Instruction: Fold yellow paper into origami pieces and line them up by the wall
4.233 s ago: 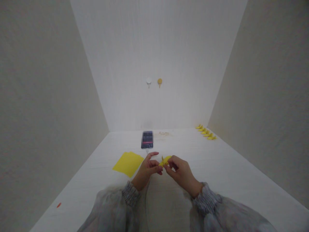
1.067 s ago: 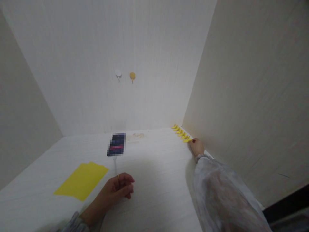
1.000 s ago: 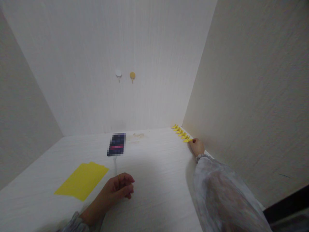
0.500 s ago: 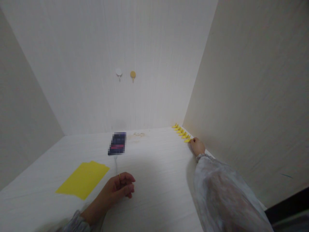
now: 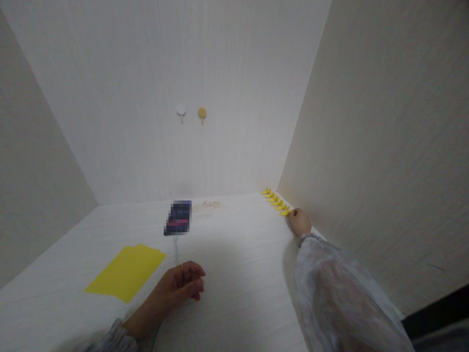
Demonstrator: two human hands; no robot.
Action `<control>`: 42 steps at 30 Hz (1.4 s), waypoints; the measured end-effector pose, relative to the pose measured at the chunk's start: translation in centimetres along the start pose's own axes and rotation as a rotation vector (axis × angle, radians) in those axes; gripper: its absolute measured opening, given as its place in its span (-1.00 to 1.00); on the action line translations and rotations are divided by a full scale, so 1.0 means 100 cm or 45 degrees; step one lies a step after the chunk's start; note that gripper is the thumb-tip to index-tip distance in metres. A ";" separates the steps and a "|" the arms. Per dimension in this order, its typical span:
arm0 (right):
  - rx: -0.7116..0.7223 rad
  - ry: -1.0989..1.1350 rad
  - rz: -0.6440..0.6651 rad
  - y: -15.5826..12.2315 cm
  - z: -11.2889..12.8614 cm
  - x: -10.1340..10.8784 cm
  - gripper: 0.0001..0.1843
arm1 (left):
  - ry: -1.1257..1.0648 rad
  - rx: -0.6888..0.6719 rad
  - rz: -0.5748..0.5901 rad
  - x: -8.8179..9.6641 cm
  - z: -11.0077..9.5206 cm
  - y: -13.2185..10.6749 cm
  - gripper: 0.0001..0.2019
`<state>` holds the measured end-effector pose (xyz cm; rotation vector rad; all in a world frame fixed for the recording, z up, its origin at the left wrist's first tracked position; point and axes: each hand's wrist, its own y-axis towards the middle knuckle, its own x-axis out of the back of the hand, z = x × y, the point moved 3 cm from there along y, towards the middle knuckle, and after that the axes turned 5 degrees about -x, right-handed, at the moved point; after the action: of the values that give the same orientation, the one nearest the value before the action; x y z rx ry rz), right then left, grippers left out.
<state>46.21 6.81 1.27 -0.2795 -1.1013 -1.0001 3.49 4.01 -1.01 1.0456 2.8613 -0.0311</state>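
A row of several small yellow folded-paper figures, which look like origami cranes (image 5: 271, 198), runs along the table's right side toward the back corner. At the near end of that row, my right hand (image 5: 300, 222) is closed in a pinch on the nearest paper crane (image 5: 285, 213); its far side is hidden by my fingers. My left hand (image 5: 185, 283) rests over the white table (image 5: 238, 274), loosely curled with thumb and fingers apart and nothing in it. Just left of it lie overlapping sheets of yellow paper (image 5: 126, 271).
A phone (image 5: 178, 218) with a blurred screen lies at the back left, a white cable (image 5: 176, 249) running from it. White panels rise at the back and both sides. A white hook (image 5: 181, 111) and a golden hook (image 5: 202, 114) are on the back panel.
Almost nothing differs. My right hand stays at the nearest paper crane with only a tiny shift of the fingers, and my left hand keeps its place.
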 end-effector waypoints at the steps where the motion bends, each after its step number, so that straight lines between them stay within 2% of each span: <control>1: -0.007 0.009 -0.006 0.000 0.000 0.000 -0.70 | 0.001 0.003 0.001 0.000 0.000 0.000 -0.72; 8: -0.073 0.070 -0.115 -0.010 -0.001 0.014 -0.63 | 0.005 -0.012 -0.056 -0.003 -0.013 -0.005 -0.72; 11: -0.101 0.088 -0.195 -0.022 0.002 0.026 -0.59 | 0.013 -0.031 -0.092 -0.006 -0.022 -0.008 -0.72; 14: -0.044 0.129 -0.255 -0.042 0.013 0.036 -0.58 | 0.067 -0.084 -0.153 -0.006 -0.027 -0.011 -0.74; 18: 0.201 0.216 -0.221 -0.088 0.047 0.034 -0.65 | 0.329 -0.211 -0.313 0.002 -0.029 -0.019 -0.80; 21: 0.473 0.298 -0.130 -0.135 0.085 0.026 -0.69 | 0.820 -0.331 -0.560 0.015 -0.035 -0.032 -0.82; 24: 0.769 0.381 0.003 -0.186 0.122 0.019 -0.74 | 1.325 -0.357 -0.825 0.026 -0.042 -0.048 -0.77; 26: 0.929 0.431 0.079 -0.218 0.142 0.018 -0.75 | 1.611 -0.251 -0.885 0.032 -0.040 -0.054 -0.67; 29: 1.125 0.492 0.182 -0.260 0.166 0.021 -0.77 | 1.857 0.141 -0.923 0.041 -0.031 -0.058 -0.43; 31: 1.225 0.526 0.247 -0.282 0.177 0.025 -0.78 | 1.939 0.303 -0.886 0.042 -0.026 -0.058 -0.38; 36: 1.392 0.597 0.402 -0.312 0.191 0.035 -0.81 | 2.047 0.390 -0.773 0.032 -0.032 -0.056 -0.45; 42: 1.394 0.655 0.490 -0.310 0.189 0.037 -0.80 | 2.058 0.341 -0.704 0.016 -0.044 -0.057 -0.59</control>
<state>10.63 -0.35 4.95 0.6083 -0.9199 -0.0202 -1.81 0.89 3.10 0.0459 4.5777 0.7259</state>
